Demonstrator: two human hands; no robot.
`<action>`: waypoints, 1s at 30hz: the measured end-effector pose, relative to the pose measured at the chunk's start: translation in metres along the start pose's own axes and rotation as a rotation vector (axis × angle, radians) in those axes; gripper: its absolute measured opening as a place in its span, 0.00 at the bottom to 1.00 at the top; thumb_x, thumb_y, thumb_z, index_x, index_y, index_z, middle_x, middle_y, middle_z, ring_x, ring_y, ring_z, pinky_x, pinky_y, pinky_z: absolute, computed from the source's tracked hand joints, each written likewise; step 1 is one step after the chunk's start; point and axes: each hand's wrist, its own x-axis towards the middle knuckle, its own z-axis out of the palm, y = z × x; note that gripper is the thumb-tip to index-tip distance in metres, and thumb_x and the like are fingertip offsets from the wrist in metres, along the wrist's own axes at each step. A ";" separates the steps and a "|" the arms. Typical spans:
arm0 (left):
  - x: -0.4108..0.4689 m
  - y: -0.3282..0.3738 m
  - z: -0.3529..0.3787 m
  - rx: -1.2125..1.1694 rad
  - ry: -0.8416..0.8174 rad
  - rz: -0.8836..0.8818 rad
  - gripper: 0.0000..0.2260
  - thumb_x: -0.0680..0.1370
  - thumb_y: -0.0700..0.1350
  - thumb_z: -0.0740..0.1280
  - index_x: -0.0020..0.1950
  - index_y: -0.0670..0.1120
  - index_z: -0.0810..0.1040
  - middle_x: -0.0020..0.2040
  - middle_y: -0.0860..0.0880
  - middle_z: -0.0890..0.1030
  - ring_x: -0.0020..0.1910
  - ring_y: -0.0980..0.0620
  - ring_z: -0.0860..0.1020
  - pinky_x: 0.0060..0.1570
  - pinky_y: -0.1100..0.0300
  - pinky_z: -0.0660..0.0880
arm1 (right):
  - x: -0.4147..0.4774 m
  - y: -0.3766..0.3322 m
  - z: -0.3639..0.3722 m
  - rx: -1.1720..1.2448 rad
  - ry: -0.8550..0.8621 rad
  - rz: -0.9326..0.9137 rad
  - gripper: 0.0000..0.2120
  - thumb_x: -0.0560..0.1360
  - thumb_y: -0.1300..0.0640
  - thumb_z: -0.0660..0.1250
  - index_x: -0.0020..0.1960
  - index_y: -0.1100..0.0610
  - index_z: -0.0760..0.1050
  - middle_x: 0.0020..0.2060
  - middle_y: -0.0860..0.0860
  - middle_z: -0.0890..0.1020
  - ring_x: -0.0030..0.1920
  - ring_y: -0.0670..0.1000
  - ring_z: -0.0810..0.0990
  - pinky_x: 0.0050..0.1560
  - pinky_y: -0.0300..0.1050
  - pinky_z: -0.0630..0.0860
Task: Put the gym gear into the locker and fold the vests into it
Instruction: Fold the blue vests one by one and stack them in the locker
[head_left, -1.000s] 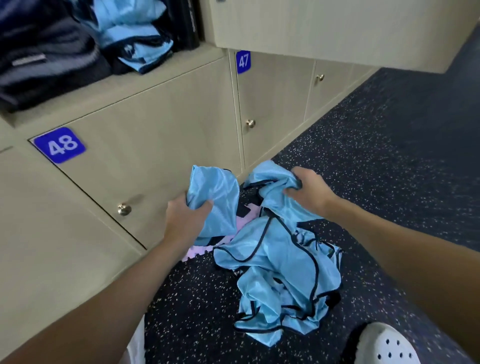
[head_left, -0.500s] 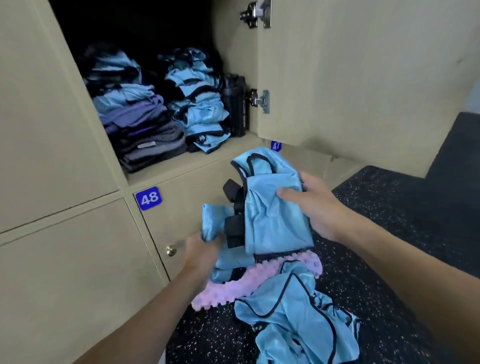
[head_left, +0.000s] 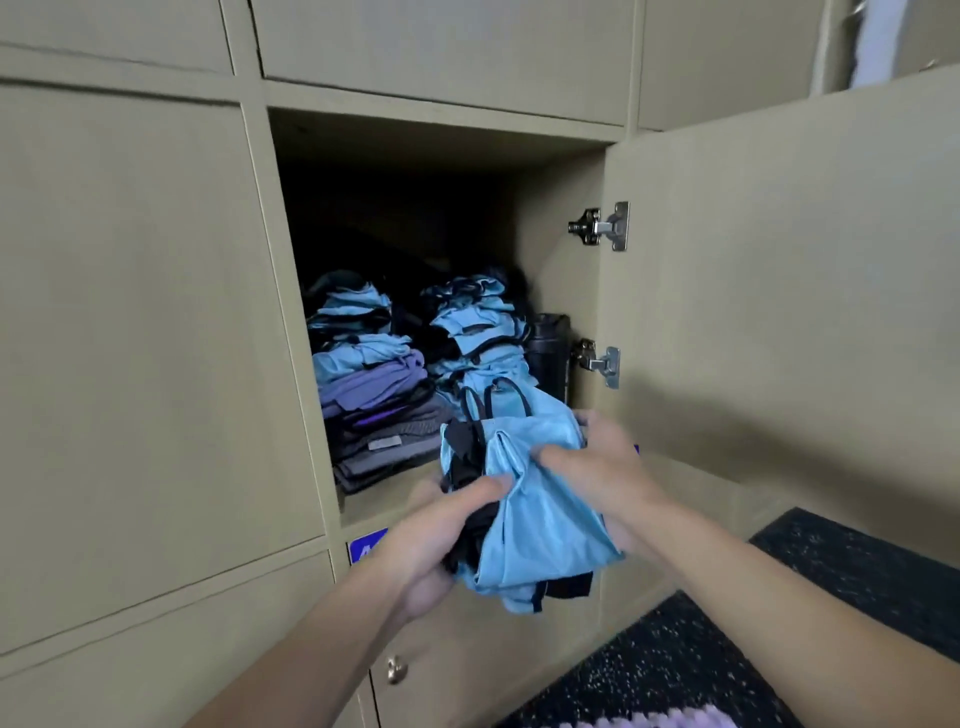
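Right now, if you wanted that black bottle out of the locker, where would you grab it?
Probably round its upper body, reaching in straight from the front. The black bottle stands upright between the right stack of vests and the locker's right wall, so its sides are boxed in; only its front and top look free.

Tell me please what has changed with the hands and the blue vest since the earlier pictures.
The left hand and right hand raised the blue vest from the floor pile up to the open locker, gathering it into a bundle. Unchanged: both hands grip it; the folded stacks and black bottle sit inside.
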 end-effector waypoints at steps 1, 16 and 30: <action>0.008 0.006 -0.001 0.002 0.034 0.024 0.17 0.75 0.39 0.73 0.63 0.42 0.78 0.54 0.41 0.85 0.54 0.41 0.84 0.52 0.46 0.81 | 0.008 -0.008 -0.001 -0.016 -0.011 -0.024 0.15 0.71 0.60 0.73 0.55 0.50 0.74 0.47 0.49 0.83 0.45 0.50 0.84 0.47 0.50 0.83; 0.115 0.143 0.014 -0.008 0.216 0.248 0.13 0.76 0.43 0.71 0.60 0.40 0.80 0.48 0.42 0.86 0.42 0.45 0.86 0.33 0.56 0.79 | 0.134 -0.097 -0.002 0.396 -0.269 -0.066 0.32 0.75 0.61 0.72 0.72 0.41 0.65 0.57 0.51 0.82 0.49 0.54 0.86 0.47 0.52 0.83; 0.267 0.188 -0.030 0.180 0.638 0.511 0.28 0.72 0.51 0.72 0.71 0.51 0.70 0.60 0.50 0.79 0.56 0.48 0.79 0.60 0.51 0.77 | 0.310 -0.125 0.078 -0.140 -0.066 -0.347 0.30 0.75 0.57 0.69 0.73 0.47 0.63 0.62 0.56 0.75 0.60 0.55 0.77 0.58 0.46 0.75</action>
